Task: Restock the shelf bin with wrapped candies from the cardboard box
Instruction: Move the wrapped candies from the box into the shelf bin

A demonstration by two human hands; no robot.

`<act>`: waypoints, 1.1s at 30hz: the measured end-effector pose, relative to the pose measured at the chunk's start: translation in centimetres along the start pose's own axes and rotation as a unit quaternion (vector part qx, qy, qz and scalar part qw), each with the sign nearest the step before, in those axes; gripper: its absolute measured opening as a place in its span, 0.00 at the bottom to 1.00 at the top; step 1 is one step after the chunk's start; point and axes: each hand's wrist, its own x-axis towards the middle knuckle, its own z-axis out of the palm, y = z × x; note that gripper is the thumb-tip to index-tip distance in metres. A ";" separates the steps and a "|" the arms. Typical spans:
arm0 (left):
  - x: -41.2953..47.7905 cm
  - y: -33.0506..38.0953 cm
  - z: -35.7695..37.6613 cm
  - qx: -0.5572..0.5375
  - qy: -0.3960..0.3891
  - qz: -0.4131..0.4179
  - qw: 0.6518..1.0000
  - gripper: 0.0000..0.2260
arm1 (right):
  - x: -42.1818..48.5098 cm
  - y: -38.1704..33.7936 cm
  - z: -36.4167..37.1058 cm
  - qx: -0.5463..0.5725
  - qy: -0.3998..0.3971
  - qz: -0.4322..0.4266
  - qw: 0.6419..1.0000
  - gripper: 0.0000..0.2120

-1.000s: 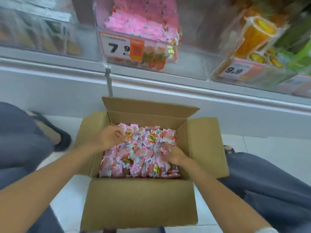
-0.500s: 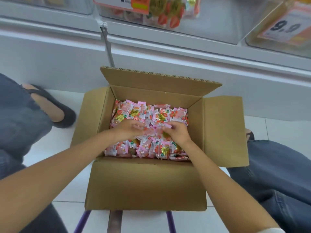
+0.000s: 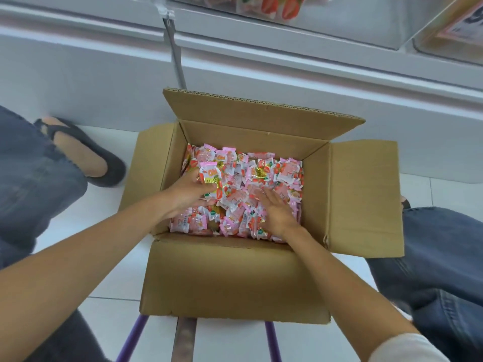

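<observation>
Now the wrapped candies (image 3: 264, 173) are seen still heaped in the cardboard box (image 3: 235, 278), which is filled nearly to its rim, and a small cluster of them has been gathered up at the left side of the heap. That cluster is gripped by the left hand (image 3: 189, 192), whose fingers are curled round it, with one packet standing upright above the thumb. The right hand (image 3: 275, 211) is laid flat on the heap near the front right corner, its fingers straight and spread, and nothing is held by it. A second ago the hands were set at opposite sides of the box; half a second ago they were drawn together at its middle. A scoop is therefore judged to be under way, with only the left side secured so far. The shelf bin (image 3: 269, 6) is glimpsed only at the top edge of the view, well apart from the box, since the gaze has been dropped toward the box. Nothing has yet been carried up. Purple legs (image 3: 132, 338) show beneath the box, on the tiled floor (image 3: 115, 257).
</observation>
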 end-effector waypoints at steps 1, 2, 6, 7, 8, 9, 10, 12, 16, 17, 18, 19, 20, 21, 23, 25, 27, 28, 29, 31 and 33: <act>0.0 -0.2 -0.2 0.002 0.005 0.002 1.000 0.35 | 0.3 0.3 0.4 0.015 0.038 0.001 0.999 0.40; 0.1 -0.3 -0.3 0.007 0.014 0.001 1.000 0.33 | 0.5 0.3 0.1 0.059 0.078 0.009 0.995 0.33; 0.1 -0.1 0.0 -0.007 0.044 -0.008 0.999 0.30 | -0.3 -1.0 -5.3 0.295 0.127 0.001 0.947 0.04; 0.1 0.1 0.1 -0.019 0.043 -0.005 0.999 0.32 | -0.6 -1.6 -6.8 0.346 0.128 -0.013 0.929 0.02; 0.1 0.4 0.2 -0.025 0.033 -0.001 0.999 0.35 | -1.1 -2.4 -8.1 0.383 0.126 -0.023 0.915 0.02; 0.0 0.6 0.5 -0.030 0.027 0.001 0.999 0.38 | -1.5 -3.1 -9.2 0.411 0.122 -0.031 0.903 0.02; -0.3 1.0 0.9 -0.026 0.027 -0.001 0.999 0.39 | -1.8 -3.9 -9.8 0.433 0.115 -0.033 0.893 0.04; -0.5 1.8 1.5 -0.048 0.021 -0.003 0.999 0.41 | -2.3 -5.6 -10.7 0.479 0.103 -0.034 0.871 0.08; -1.3 3.5 1.2 -0.106 -0.021 0.014 0.994 0.48 | -2.6 -8.0 -11.1 0.540 0.028 -0.051 0.839 0.15; -1.6 3.8 1.1 -0.109 -0.012 0.022 0.994 0.40 | -2.6 -8.3 -11.2 0.543 0.009 -0.059 0.837 0.16; -1.7 4.0 1.0 -0.114 -0.003 0.031 0.993 0.32 | -2.8 -8.5 -11.4 0.539 -0.007 -0.067 0.840 0.17; -1.7 4.2 0.9 -0.122 0.006 0.039 0.992 0.26 | -3.0 -8.7 -11.8 0.525 -0.016 -0.074 0.848 0.18; -1.8 4.5 0.8 -0.135 0.012 0.051 0.990 0.21 | -3.2 -9.0 -12.2 0.499 -0.010 -0.077 0.863 0.19; -1.9 4.9 0.6 -0.146 0.018 0.065 0.987 0.17 | -3.5 -9.2 -12.7 0.466 0.009 -0.073 0.882 0.19; -2.3 5.9 0.2 -0.146 0.033 0.096 0.984 0.15 | -4.3 -9.7 -14.3 0.407 0.072 -0.049 0.909 0.16; -2.9 7.1 -0.3 -0.089 0.062 0.129 0.986 0.14 | -5.4 -10.1 -16.4 0.376 0.104 -0.072 0.918 0.09; -4.0 8.2 -0.1 -0.041 0.063 0.166 0.983 0.10 | -6.7 -10.9 -18.4 0.363 0.099 -0.124 0.918 0.05; -4.7 8.7 0.3 -0.033 0.046 0.174 0.983 0.10 | -7.3 -11.4 -19.1 0.363 0.101 -0.144 0.915 0.04; -5.3 9.2 0.8 -0.032 0.010 0.170 0.985 0.11 | -7.8 -11.8 -19.6 0.363 0.112 -0.156 0.912 0.04; -6.5 9.6 1.6 -0.037 -0.085 0.138 0.986 0.15 | -8.1 -12.3 -20.0 0.372 0.149 -0.158 0.903 0.04; -7.0 9.7 1.9 -0.047 -0.165 0.101 0.980 0.22 | -8.4 -12.4 -19.6 0.387 0.180 -0.149 0.892 0.03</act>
